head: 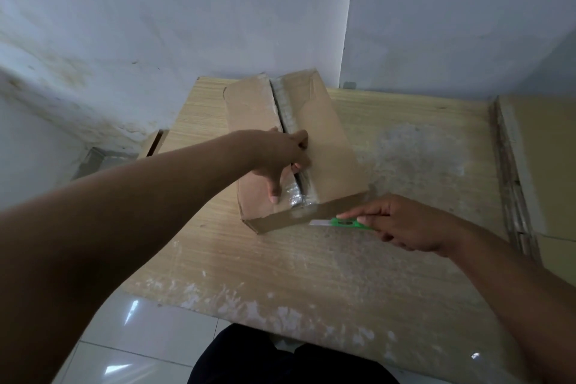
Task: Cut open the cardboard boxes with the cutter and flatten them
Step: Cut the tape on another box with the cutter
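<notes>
Head view: steadied box [327, 140], likely light and stiff, with left hand [280, 153] hooked into its top seam; pinched cutter [346, 223] in right hand [405, 224] at near edge.

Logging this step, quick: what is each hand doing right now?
Left hand: fingers curled into the top seam of the cardboard box, gripping a flap.
Right hand: holding the green cutter.
</notes>
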Motion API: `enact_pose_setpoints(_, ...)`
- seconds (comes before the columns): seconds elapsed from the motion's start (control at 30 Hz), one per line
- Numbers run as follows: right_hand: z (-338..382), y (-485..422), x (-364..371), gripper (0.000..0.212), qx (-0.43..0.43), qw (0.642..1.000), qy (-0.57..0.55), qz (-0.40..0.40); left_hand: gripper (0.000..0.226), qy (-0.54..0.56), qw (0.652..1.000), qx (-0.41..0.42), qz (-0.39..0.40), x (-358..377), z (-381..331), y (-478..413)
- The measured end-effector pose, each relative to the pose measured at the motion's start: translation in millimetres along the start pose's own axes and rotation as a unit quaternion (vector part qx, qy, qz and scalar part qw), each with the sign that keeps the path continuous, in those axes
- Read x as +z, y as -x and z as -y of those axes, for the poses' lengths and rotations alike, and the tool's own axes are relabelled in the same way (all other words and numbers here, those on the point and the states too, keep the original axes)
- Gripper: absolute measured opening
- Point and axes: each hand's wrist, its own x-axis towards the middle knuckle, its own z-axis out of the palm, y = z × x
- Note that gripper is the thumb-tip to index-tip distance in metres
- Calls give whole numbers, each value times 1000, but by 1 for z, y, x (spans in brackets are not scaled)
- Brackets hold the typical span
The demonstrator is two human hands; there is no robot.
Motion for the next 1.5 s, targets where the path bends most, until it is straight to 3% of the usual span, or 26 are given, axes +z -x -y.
enact_pose_setpoints(0.17, 3, -26, 16, 30, -48, 964, -107, -238, 67, 6, 1000, 6, -20, 3, 6, 1)
enact_pose_setpoints(0.27, 11, -53, 41, 34, -65, 952, -100, -282, 66, 42, 998, 6, -44, 2, 9, 14)
enact_pose_setpoints(0.37, 14, -63, 49, 40, -35, 942, -4, -334, 60, 131, 987, -1, -98, -4, 12, 48)
enact_pose_setpoints(0.47, 10, -65, 51, 42, -43, 942, 14, -334, 60, 196, 958, -58, -202, -1, 18, 91)
enact_pose_setpoints(0.53, 4, -68, 56, 42, -46, 940, 33, -336, 74, 190, 937, -173, -235, 12, 26, 113)
enact_pose_setpoints(0.63, -2, -74, 63, 42, -59, 922, 80, -373, 69, 182, 907, -363, -114, 49, 21, 120)
enact_pose_setpoints(0.7, -2, -77, 68, 43, -62, 917, 97, -383, 70, 318, 870, -372, -65, 76, 2, 109)
enact_pose_setpoints(0.77, -2, -77, 70, 43, -63, 914, 110, -386, 86, 449, 815, -357, -87, 95, -22, 86)
enact_pose_setpoints(0.8, -4, -78, 70, 43, -61, 913, 116, -386, 97, 458, 804, -367, -95, 105, -34, 72)
enact_pose_setpoints(0.83, -5, -78, 71, 44, -61, 913, 122, -384, 104, 432, 809, -385, -104, 114, -44, 58)
enact_pose_setpoints(0.9, -8, -75, 75, 44, -63, 917, 122, -374, 97, 346, 830, -416, -137, 122, -61, 36)
enact_pose_setpoints(0.97, -10, -67, 80, 45, -63, 920, 122, -366, 83, 277, 860, -397, -160, 111, -63, 28)
enact_pose_setpoints(1.07, -18, -47, 91, 46, -70, 909, 153, -382, 87, 218, 903, -346, -133, 85, -51, 22)
enact_pose_setpoints(1.2, -27, -16, 113, 53, -74, 894, 248, -366, 93, 218, 925, -305, -68, 59, -42, 10)
enact_pose_setpoints(1.37, -33, 4, 138, 52, -117, 845, 376, -361, 88, 249, 931, -267, -16, 43, -16, -2)
enact_pose_setpoints(1.5, -28, 3, 145, 53, -126, 834, 397, -362, 91, 225, 948, -228, 8, 37, -15, -6)
